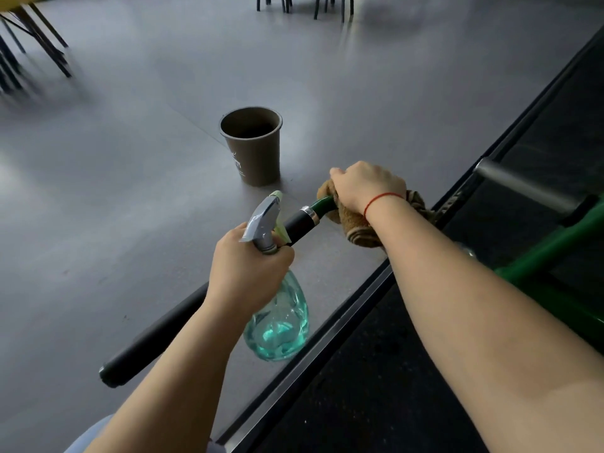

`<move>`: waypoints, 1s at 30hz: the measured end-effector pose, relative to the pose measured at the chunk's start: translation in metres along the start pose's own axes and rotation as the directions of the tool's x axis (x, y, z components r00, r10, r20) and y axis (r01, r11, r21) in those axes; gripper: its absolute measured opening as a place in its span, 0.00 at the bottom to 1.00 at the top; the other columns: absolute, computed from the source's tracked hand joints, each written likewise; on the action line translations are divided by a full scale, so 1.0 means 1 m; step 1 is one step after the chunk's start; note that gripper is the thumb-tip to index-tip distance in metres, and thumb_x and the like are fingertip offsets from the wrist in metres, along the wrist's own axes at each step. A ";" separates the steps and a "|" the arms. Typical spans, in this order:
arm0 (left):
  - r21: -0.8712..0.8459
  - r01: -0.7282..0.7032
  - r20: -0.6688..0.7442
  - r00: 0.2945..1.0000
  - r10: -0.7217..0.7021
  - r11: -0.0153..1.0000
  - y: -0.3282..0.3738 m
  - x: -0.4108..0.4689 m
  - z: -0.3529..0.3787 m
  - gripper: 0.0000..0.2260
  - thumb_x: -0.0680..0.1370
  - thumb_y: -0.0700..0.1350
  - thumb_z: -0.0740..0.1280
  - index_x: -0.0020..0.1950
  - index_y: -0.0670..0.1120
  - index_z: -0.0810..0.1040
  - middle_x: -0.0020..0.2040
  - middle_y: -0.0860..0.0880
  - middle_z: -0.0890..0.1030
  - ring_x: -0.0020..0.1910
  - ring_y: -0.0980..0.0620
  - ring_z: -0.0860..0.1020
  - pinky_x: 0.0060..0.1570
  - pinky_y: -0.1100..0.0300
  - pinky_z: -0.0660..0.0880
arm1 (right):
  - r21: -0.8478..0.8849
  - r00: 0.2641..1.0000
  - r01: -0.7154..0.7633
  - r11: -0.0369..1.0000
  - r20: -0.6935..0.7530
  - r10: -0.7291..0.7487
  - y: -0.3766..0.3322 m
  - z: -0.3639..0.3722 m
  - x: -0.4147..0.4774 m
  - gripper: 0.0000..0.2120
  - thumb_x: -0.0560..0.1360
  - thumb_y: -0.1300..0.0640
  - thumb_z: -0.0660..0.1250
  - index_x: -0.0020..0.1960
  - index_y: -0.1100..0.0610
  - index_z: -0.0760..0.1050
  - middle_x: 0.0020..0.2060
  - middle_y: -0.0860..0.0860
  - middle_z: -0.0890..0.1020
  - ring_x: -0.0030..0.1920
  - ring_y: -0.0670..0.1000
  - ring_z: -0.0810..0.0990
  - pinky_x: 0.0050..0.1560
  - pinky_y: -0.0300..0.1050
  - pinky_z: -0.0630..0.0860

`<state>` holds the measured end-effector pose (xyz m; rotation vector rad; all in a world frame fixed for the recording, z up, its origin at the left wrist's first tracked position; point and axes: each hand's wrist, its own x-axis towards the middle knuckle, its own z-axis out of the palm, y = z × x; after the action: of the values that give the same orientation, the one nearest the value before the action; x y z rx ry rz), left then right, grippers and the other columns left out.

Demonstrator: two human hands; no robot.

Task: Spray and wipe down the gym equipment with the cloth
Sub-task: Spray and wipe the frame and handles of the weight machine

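Observation:
A green handlebar (322, 204) with a black foam grip (299, 225) runs from the green machine frame (552, 246) toward the lower left. My right hand (366, 188) grips a brown cloth (351, 223) wrapped around the green part of the bar. My left hand (248, 273) holds the neck of a clear teal spray bottle (281, 325) with a grey trigger head (263, 223), just beside the black grip. The bottle hangs below my hand, part full of liquid.
A brown bin (256, 147) stands on the grey floor (130, 191) just beyond the bar. A black treadmill deck with a metal edge (327, 338) fills the right side. Chair legs (39, 44) stand far left and at the top.

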<state>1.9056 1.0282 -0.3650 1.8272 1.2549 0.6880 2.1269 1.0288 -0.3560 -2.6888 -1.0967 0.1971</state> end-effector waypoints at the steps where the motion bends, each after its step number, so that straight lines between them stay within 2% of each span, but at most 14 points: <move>1: 0.000 0.003 0.000 1.000 -0.003 1.000 -0.001 0.001 0.000 0.02 0.70 0.38 0.71 0.41 0.41 0.81 0.33 0.45 0.78 0.31 0.49 0.72 0.33 0.55 0.72 | -0.007 0.998 0.018 1.000 -0.054 -0.018 0.000 0.002 -0.001 0.24 0.82 0.43 0.48 0.51 0.54 0.79 0.46 0.56 0.78 0.46 0.58 0.73 0.48 0.50 0.65; 4: -0.021 0.031 -0.011 0.999 -0.031 0.999 -0.001 -0.002 0.002 0.02 0.71 0.38 0.71 0.41 0.40 0.80 0.32 0.48 0.76 0.30 0.50 0.71 0.33 0.56 0.70 | -0.136 0.961 0.101 0.986 -0.245 -0.132 0.001 0.014 -0.014 0.27 0.83 0.43 0.47 0.55 0.56 0.82 0.53 0.55 0.82 0.55 0.59 0.75 0.53 0.54 0.65; 5: -0.035 0.040 -0.009 0.999 -0.040 0.999 -0.001 -0.002 0.002 0.02 0.71 0.37 0.71 0.41 0.40 0.80 0.33 0.48 0.76 0.30 0.50 0.70 0.33 0.56 0.70 | -0.182 0.937 0.119 0.976 -0.305 -0.171 0.000 0.020 -0.018 0.27 0.84 0.43 0.48 0.54 0.56 0.82 0.52 0.55 0.82 0.55 0.59 0.75 0.53 0.54 0.65; 9: -0.041 0.057 -0.005 0.998 -0.057 0.998 -0.001 -0.003 0.000 0.04 0.70 0.38 0.73 0.42 0.38 0.81 0.34 0.43 0.77 0.31 0.51 0.71 0.32 0.57 0.70 | -0.267 0.814 0.142 0.953 -0.516 -0.266 0.004 0.036 -0.034 0.22 0.81 0.44 0.57 0.41 0.57 0.81 0.39 0.55 0.80 0.43 0.59 0.76 0.45 0.51 0.66; 11: -0.065 0.081 0.023 0.997 -0.079 0.995 0.000 -0.003 -0.001 0.08 0.68 0.41 0.73 0.42 0.37 0.81 0.34 0.42 0.78 0.31 0.51 0.71 0.33 0.56 0.70 | -0.278 0.775 0.158 0.948 -0.560 -0.293 0.010 0.041 -0.036 0.21 0.81 0.44 0.58 0.41 0.58 0.80 0.39 0.55 0.80 0.43 0.59 0.75 0.44 0.51 0.67; 14: -0.054 0.110 0.042 0.993 -0.108 0.992 0.005 -0.005 -0.004 0.14 0.64 0.46 0.71 0.42 0.37 0.82 0.40 0.35 0.82 0.34 0.50 0.74 0.36 0.55 0.72 | -0.253 0.767 0.194 0.948 -0.563 -0.308 0.012 0.038 -0.039 0.21 0.80 0.43 0.60 0.42 0.58 0.80 0.40 0.56 0.80 0.44 0.59 0.76 0.45 0.52 0.68; 17: -0.080 0.118 0.052 0.992 -0.114 0.990 0.008 -0.004 -0.004 0.18 0.60 0.48 0.71 0.42 0.36 0.80 0.36 0.39 0.81 0.35 0.50 0.74 0.37 0.54 0.72 | -0.212 0.780 0.211 0.954 -0.552 -0.295 0.012 0.038 -0.039 0.22 0.79 0.42 0.60 0.43 0.59 0.81 0.41 0.57 0.80 0.44 0.59 0.76 0.45 0.52 0.69; 19: -0.070 0.132 0.053 0.990 -0.128 0.989 0.011 -0.005 -0.004 0.16 0.62 0.46 0.72 0.43 0.35 0.80 0.36 0.43 0.80 0.35 0.50 0.74 0.36 0.54 0.71 | -0.202 0.790 0.215 0.956 -0.540 -0.291 0.014 0.038 -0.039 0.22 0.79 0.42 0.60 0.43 0.59 0.80 0.41 0.57 0.79 0.44 0.60 0.76 0.45 0.52 0.69; 23: -0.054 0.121 0.054 0.992 -0.118 0.991 0.009 -0.005 -0.005 0.04 0.70 0.36 0.73 0.42 0.38 0.81 0.36 0.45 0.79 0.34 0.50 0.74 0.36 0.56 0.70 | -0.226 0.831 0.199 0.954 -0.477 -0.286 0.012 0.035 -0.041 0.24 0.79 0.40 0.57 0.46 0.58 0.81 0.43 0.57 0.80 0.46 0.60 0.75 0.47 0.53 0.69; 27: -0.061 0.090 0.057 0.995 -0.086 0.994 0.002 -0.002 -0.011 0.04 0.70 0.35 0.74 0.42 0.38 0.81 0.37 0.44 0.79 0.35 0.50 0.74 0.38 0.56 0.71 | -0.203 0.878 0.188 0.961 -0.404 -0.257 0.001 0.032 -0.037 0.31 0.77 0.32 0.54 0.48 0.58 0.80 0.47 0.57 0.80 0.50 0.60 0.75 0.50 0.54 0.68; 30: -0.137 0.093 0.117 0.990 -0.078 0.986 0.002 -0.002 -0.009 0.04 0.67 0.40 0.73 0.34 0.47 0.81 0.36 0.46 0.79 0.35 0.50 0.74 0.37 0.54 0.71 | -0.142 0.928 0.146 0.979 -0.323 -0.185 0.008 0.022 -0.027 0.30 0.80 0.34 0.51 0.55 0.56 0.81 0.53 0.56 0.81 0.56 0.60 0.74 0.55 0.54 0.66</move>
<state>1.8991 1.0281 -0.3585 1.6625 1.1739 0.6040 2.1086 1.0077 -0.3782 -2.5750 -1.2459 -0.3527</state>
